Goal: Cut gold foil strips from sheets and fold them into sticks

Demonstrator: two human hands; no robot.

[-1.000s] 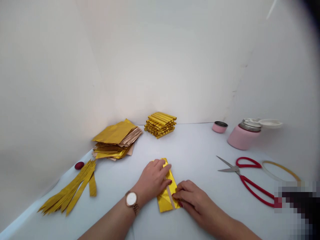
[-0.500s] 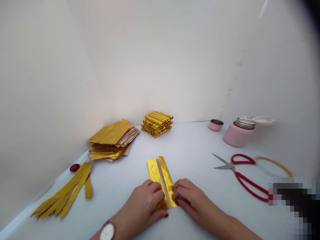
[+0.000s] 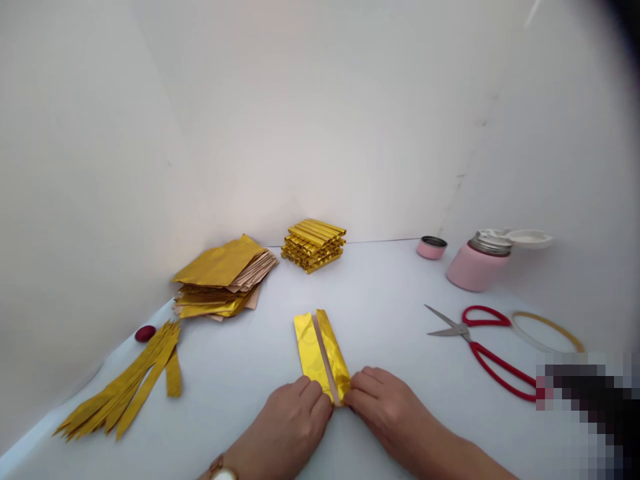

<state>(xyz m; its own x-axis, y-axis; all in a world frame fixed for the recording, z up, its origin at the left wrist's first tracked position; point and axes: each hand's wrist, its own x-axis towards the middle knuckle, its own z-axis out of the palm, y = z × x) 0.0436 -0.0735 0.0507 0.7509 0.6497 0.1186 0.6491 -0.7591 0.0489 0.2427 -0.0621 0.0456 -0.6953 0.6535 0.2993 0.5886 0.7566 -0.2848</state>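
Observation:
A gold foil paper (image 3: pixel 311 350), its two long sides folded inward, lies on the white table in front of me. A narrow strip of its tan backing shows between the folds. My left hand (image 3: pixel 300 417) has its fingers closed on the near left corner. At the near right corner, my right hand (image 3: pixel 377 403) pinches the paper's edge. Both thumbs are mostly hidden under the fingers at the near end, and a watch shows on my left wrist.
Beyond stand a stack of gold sheets (image 3: pixel 220 263) and a pile of rolled gold tubes (image 3: pixel 315 233). Gold strips (image 3: pixel 130 383) and a dark red oval object (image 3: pixel 145 333) lie left. Open red-handled scissors (image 3: pixel 460 329), a pink bottle (image 3: pixel 475 267), its pink cap (image 3: pixel 432 248) and a ring (image 3: pixel 550 321) are right.
My left hand has slid back toward the paper's near corner, its thumb now tucked in. My right hand has shifted slightly, and the fingers of both hands are gathered at the near end.

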